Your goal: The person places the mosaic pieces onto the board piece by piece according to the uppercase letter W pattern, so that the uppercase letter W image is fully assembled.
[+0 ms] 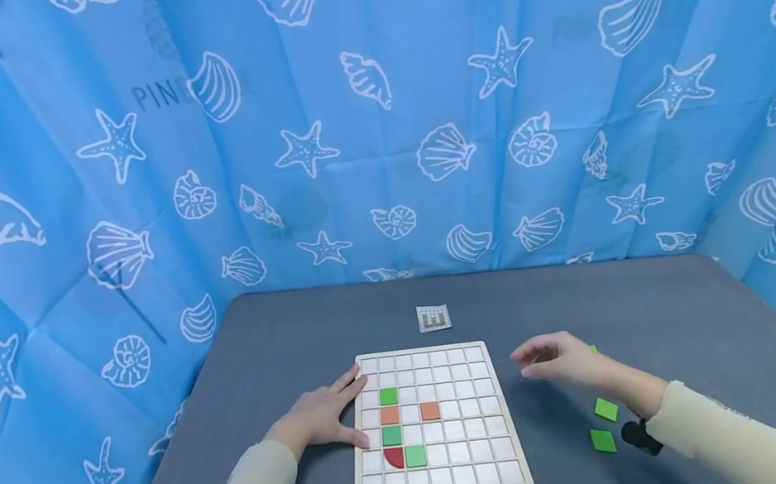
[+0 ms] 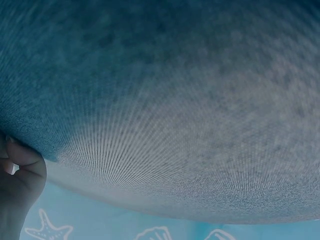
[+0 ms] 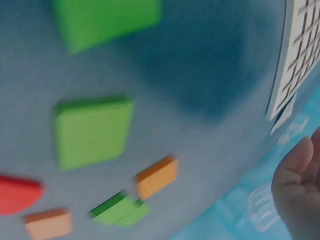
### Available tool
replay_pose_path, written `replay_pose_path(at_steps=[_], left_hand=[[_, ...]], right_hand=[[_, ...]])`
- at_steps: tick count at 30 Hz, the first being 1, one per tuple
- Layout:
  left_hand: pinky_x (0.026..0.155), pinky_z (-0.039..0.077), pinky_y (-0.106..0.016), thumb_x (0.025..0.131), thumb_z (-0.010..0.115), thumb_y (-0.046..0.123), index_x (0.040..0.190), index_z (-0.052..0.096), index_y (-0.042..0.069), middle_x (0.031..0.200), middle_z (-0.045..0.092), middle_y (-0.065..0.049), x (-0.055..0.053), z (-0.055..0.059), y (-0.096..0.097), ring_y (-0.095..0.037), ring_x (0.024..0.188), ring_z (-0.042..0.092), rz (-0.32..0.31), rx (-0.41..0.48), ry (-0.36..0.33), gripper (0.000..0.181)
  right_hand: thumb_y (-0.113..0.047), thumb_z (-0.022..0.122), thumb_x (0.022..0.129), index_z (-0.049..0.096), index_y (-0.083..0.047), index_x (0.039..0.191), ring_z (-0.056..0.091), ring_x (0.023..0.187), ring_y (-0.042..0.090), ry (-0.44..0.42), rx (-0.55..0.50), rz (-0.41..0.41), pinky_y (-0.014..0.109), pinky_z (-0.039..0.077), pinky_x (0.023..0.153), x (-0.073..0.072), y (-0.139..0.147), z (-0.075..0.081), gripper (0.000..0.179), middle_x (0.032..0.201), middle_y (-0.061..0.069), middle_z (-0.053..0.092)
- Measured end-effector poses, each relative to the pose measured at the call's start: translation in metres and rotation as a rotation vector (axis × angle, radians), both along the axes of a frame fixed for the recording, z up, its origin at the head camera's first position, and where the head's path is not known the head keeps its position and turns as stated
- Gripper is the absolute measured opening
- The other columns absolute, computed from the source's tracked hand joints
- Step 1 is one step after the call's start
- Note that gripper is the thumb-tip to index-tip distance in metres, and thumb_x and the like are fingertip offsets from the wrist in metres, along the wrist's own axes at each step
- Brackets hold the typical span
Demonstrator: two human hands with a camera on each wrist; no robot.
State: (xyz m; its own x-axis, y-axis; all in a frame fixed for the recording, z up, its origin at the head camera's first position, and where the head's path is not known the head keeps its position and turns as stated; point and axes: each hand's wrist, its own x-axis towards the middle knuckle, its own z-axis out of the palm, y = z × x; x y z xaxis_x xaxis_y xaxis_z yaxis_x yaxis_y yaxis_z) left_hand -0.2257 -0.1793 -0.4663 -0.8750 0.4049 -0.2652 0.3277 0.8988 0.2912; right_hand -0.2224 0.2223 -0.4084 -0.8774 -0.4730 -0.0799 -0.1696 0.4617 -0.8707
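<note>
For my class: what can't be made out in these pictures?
Card, head view: printed detail too small.
Loose green piece behind right hand, head view: mostly covered.
Loose red piece, right wrist view: cropped by left edge.
Left hand, left wrist view: cropped by left edge.

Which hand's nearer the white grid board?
Left. The left hand rests on the left edge of the white grid board; the right hand is off to the board's right, not touching it.

This is a curtained-off tabletop workspace, the kind of room around it hidden, as shown by the blue curtain (image 1: 356, 129) with white shells and starfish across the upper frame, hanging around the grey table (image 1: 311, 329) at lower centre.
</note>
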Motion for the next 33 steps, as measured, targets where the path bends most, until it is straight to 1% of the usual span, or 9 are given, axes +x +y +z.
replay_pose_path(at_steps=[9, 16, 17, 20, 22, 24, 26, 29, 33], left_hand=[[0.102, 0.036, -0.053, 0.074, 0.075, 0.062, 0.155, 0.029, 0.024, 0.162, 0.016, 0.006, 0.000, -0.001, 0.000, -0.035, 0.135, 0.039, 0.002, 0.000, -0.011, 0.101], [0.102, 0.036, -0.053, 0.072, 0.075, 0.064, 0.155, 0.029, 0.026, 0.162, 0.016, 0.008, 0.000, -0.002, -0.001, -0.034, 0.135, 0.039, 0.025, -0.009, -0.023, 0.102], [0.101, 0.036, -0.053, 0.072, 0.075, 0.064, 0.155, 0.029, 0.026, 0.162, 0.016, 0.008, 0.000, -0.003, -0.001, -0.034, 0.135, 0.039, 0.027, -0.008, -0.023, 0.102], [0.101, 0.037, -0.053, 0.072, 0.075, 0.064, 0.155, 0.029, 0.025, 0.162, 0.016, 0.007, -0.001, -0.003, -0.001, -0.034, 0.135, 0.040, 0.025, -0.006, -0.020, 0.102], [0.101, 0.036, -0.054, 0.072, 0.075, 0.064, 0.155, 0.029, 0.024, 0.162, 0.017, 0.006, -0.001, -0.003, -0.001, -0.034, 0.135, 0.039, 0.021, -0.001, -0.017, 0.102], [0.102, 0.036, -0.054, 0.072, 0.075, 0.063, 0.155, 0.030, 0.023, 0.162, 0.017, 0.005, -0.001, -0.003, -0.002, -0.035, 0.135, 0.039, 0.016, 0.004, -0.012, 0.102], [0.102, 0.035, -0.055, 0.073, 0.075, 0.063, 0.155, 0.030, 0.023, 0.161, 0.017, 0.005, -0.001, -0.003, -0.002, -0.036, 0.135, 0.039, 0.012, 0.008, -0.008, 0.102], [0.102, 0.036, -0.055, 0.073, 0.075, 0.063, 0.155, 0.030, 0.023, 0.162, 0.017, 0.005, -0.001, -0.003, -0.002, -0.035, 0.135, 0.039, 0.011, 0.009, -0.006, 0.102], [0.101, 0.036, -0.054, 0.073, 0.074, 0.064, 0.155, 0.030, 0.024, 0.162, 0.017, 0.006, -0.001, -0.004, -0.001, -0.035, 0.135, 0.039, 0.012, 0.003, -0.005, 0.102]], right_hand=[[-0.012, 0.065, 0.094, 0.058, 0.012, 0.123, 0.055, 0.091, 0.020, 0.004, 0.040, -0.023, 0.038, 0.051, 0.075, -0.008, 0.050, 0.002, 0.038, 0.110, 0.021, 0.061], [-0.006, 0.060, 0.095, 0.059, 0.015, 0.121, 0.049, 0.082, 0.016, -0.036, 0.044, 0.175, 0.034, 0.045, 0.067, -0.016, 0.084, -0.007, 0.033, 0.105, 0.015, 0.060], [-0.005, 0.060, 0.095, 0.059, 0.015, 0.121, 0.049, 0.075, 0.018, -0.048, 0.040, 0.206, 0.033, 0.046, 0.064, -0.017, 0.088, -0.008, 0.032, 0.105, 0.016, 0.060], [-0.002, 0.061, 0.094, 0.060, 0.016, 0.118, 0.048, 0.075, 0.019, -0.074, 0.062, 0.280, 0.030, 0.044, 0.060, -0.019, 0.098, -0.014, 0.030, 0.102, 0.017, 0.056], [-0.004, 0.063, 0.093, 0.062, 0.013, 0.117, 0.047, 0.079, 0.024, -0.101, 0.106, 0.301, 0.031, 0.044, 0.063, -0.019, 0.102, -0.017, 0.030, 0.101, 0.018, 0.054], [-0.005, 0.066, 0.091, 0.065, 0.009, 0.115, 0.047, 0.098, 0.033, -0.104, 0.167, 0.316, 0.038, 0.045, 0.075, -0.017, 0.106, -0.019, 0.028, 0.109, 0.025, 0.053], [-0.008, 0.069, 0.089, 0.068, 0.005, 0.113, 0.044, 0.101, 0.038, -0.104, 0.212, 0.335, 0.043, 0.043, 0.079, -0.016, 0.108, -0.021, 0.027, 0.114, 0.027, 0.052], [-0.009, 0.071, 0.088, 0.071, 0.001, 0.110, 0.043, 0.105, 0.025, -0.086, 0.225, 0.370, 0.040, 0.039, 0.081, -0.014, 0.110, -0.023, 0.025, 0.115, 0.023, 0.054], [-0.009, 0.071, 0.087, 0.072, 0.000, 0.109, 0.036, 0.087, 0.008, -0.067, 0.190, 0.406, 0.029, 0.032, 0.072, -0.014, 0.111, -0.027, 0.023, 0.103, 0.009, 0.053]])
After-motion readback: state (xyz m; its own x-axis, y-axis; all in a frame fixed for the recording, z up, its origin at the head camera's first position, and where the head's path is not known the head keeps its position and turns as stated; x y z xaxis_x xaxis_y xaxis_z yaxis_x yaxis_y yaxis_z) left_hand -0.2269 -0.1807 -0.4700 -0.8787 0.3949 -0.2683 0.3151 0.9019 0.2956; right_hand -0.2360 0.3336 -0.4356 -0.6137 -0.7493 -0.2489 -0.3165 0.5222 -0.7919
